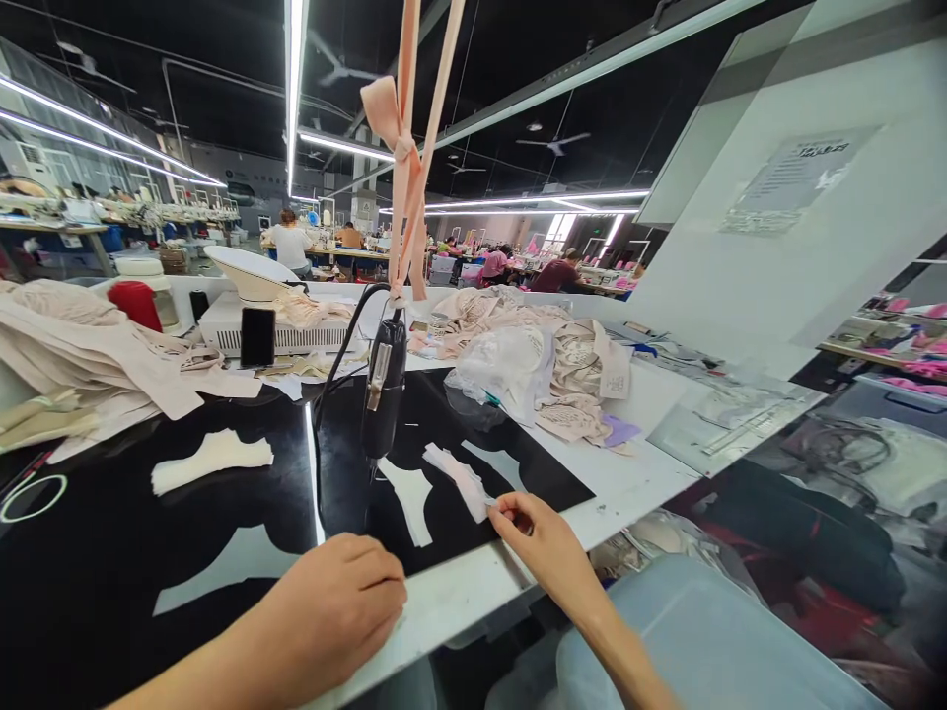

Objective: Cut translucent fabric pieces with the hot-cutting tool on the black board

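- From where I stand, the worker's right hand point(544, 542) has thumb and forefinger pinched together on the near end of a pale pinkish piece point(460, 478), which lies on the black part of the surface point(288, 493), close to the front edge.
- The left hand point(347, 602) is palm down by that same edge, fingers curled under; I can't tell whether anything is inside it.
- Just left of the pinkish piece lies a white curved piece point(410, 498); to its right, a greyish translucent one point(499, 463), partly behind the right hand.
- Over to the left, a thick cream piece point(212, 461) sits above a larger greyish shape point(229, 567), the two lying apart.
- A black tool point(385, 385) hangs upright from a knotted peach strip point(403, 168), its lower end near the white curved piece.
- Further back I see a clear plastic bag point(499, 360) against heaped beige fabric point(581, 370), and a dark phone point(257, 337) propped upright on the left.
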Demonstrator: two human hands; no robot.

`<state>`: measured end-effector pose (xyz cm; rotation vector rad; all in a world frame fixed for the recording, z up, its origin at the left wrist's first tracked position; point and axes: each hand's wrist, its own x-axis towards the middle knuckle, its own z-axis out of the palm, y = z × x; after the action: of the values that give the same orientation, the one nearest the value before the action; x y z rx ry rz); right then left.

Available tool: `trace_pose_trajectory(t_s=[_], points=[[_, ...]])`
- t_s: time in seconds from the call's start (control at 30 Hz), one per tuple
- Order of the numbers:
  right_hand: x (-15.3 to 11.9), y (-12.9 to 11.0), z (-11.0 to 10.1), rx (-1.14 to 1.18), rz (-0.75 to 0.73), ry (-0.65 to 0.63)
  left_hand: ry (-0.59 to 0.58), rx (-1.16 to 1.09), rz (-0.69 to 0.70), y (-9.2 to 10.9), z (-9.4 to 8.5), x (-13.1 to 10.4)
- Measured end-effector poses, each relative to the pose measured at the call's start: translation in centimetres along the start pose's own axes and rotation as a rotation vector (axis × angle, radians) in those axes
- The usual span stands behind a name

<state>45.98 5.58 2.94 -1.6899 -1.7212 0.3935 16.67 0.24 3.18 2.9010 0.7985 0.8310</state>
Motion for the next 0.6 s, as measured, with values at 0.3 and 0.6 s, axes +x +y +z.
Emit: trace_pose_trajectory(t_s=[0.3, 0.6], points=[[0.0, 1.2, 0.5, 0.043, -0.059, 0.019, -0.047, -0.056, -0.204, -1.0, 4.7, 9.5], [-0.5, 0.9, 1.0, 0.083, -0.078, 0.001, -0.059, -0.217, -0.312, -2.5, 7.3, 13.4]])
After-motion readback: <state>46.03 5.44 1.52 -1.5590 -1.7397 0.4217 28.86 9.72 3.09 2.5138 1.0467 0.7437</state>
